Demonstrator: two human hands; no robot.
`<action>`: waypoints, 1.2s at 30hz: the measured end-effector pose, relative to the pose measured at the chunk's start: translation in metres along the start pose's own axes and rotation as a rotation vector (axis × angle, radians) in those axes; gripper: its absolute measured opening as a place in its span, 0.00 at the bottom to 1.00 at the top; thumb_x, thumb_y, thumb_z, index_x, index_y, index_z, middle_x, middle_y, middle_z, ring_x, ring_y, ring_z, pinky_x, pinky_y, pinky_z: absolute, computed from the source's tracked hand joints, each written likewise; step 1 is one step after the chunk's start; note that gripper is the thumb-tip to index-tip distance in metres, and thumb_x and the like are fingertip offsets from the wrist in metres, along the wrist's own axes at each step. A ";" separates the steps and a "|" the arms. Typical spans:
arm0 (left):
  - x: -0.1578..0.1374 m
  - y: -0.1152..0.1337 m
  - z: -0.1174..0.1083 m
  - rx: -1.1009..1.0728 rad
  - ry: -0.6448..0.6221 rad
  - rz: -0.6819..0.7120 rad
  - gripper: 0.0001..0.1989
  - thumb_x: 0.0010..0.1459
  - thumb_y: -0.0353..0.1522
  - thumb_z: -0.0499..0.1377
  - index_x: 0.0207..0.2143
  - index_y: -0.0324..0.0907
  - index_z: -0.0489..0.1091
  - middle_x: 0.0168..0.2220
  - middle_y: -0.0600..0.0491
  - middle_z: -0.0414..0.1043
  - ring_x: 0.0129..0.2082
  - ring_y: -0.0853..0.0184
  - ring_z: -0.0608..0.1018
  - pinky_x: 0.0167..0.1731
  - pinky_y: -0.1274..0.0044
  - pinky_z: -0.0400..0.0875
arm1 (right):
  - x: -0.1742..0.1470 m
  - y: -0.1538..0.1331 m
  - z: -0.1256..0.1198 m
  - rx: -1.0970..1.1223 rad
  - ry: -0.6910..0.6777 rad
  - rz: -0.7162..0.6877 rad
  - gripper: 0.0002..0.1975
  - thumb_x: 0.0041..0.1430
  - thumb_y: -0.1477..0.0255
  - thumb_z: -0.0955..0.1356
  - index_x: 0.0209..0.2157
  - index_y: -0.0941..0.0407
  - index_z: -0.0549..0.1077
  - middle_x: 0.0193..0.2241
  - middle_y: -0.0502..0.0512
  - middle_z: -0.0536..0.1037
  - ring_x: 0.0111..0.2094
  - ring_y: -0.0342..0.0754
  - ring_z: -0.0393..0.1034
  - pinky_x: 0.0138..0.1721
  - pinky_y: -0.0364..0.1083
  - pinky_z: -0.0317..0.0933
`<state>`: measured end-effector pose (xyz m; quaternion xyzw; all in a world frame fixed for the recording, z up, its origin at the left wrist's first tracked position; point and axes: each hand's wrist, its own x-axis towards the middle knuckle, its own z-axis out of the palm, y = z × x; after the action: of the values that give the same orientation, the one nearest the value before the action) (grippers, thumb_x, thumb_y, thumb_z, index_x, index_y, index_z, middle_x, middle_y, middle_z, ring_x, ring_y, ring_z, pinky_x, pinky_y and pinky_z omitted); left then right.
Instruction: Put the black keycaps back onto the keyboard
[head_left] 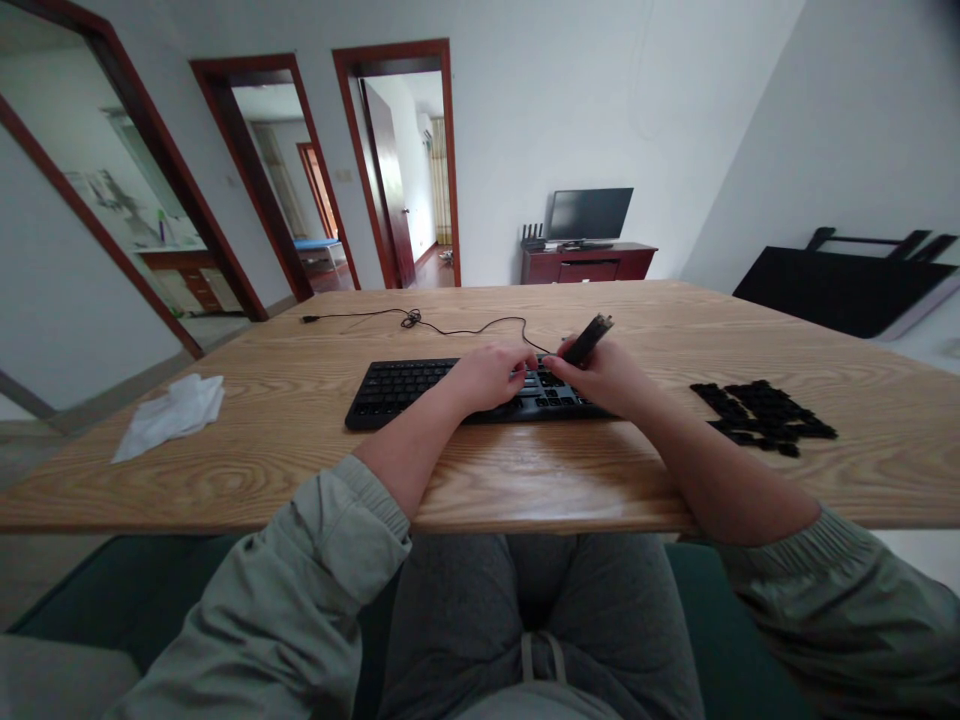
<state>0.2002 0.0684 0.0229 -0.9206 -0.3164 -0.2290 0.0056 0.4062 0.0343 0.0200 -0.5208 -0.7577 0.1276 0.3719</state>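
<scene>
**Steady and light**

From my remote seat: keyboard (405, 385) flat on the table (510, 480), both hands over it. Right hand (604, 375) grasps a dark slim object (589, 338), upper end tilted up. Left hand (491, 375) has fingers curled; whether they pinch anything, I can't tell. I'd brace the keyboard, press gently. Black pieces (776, 408), likely keycaps, lie rightward, well apart.

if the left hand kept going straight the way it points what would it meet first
Probably the right hand, just ahead of the left hand over the keyboard; depth is unclear, so it might brush the keyboard first.
</scene>
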 end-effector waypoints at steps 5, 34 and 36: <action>0.000 0.001 -0.002 -0.001 0.011 0.013 0.12 0.59 0.26 0.53 0.42 0.41 0.74 0.40 0.50 0.77 0.40 0.64 0.77 0.42 0.74 0.70 | -0.003 -0.002 0.000 0.012 0.003 0.005 0.19 0.59 0.54 0.66 0.28 0.56 0.73 0.24 0.54 0.74 0.28 0.48 0.66 0.29 0.46 0.56; -0.005 -0.011 0.006 -0.073 -0.100 0.124 0.07 0.58 0.30 0.60 0.35 0.43 0.79 0.44 0.50 0.75 0.43 0.66 0.76 0.47 0.75 0.70 | -0.009 0.004 0.012 -0.020 0.028 -0.001 0.12 0.56 0.60 0.68 0.31 0.55 0.73 0.26 0.54 0.75 0.29 0.48 0.67 0.31 0.46 0.59; -0.004 -0.011 0.006 -0.059 -0.094 0.120 0.07 0.59 0.30 0.59 0.35 0.42 0.78 0.43 0.50 0.76 0.41 0.66 0.76 0.44 0.75 0.70 | -0.009 0.007 0.008 -0.037 0.013 -0.035 0.12 0.56 0.59 0.69 0.30 0.55 0.73 0.27 0.54 0.75 0.30 0.49 0.67 0.32 0.46 0.59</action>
<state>0.1935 0.0756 0.0140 -0.9473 -0.2539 -0.1940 -0.0228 0.4073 0.0314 0.0067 -0.5152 -0.7664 0.1039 0.3694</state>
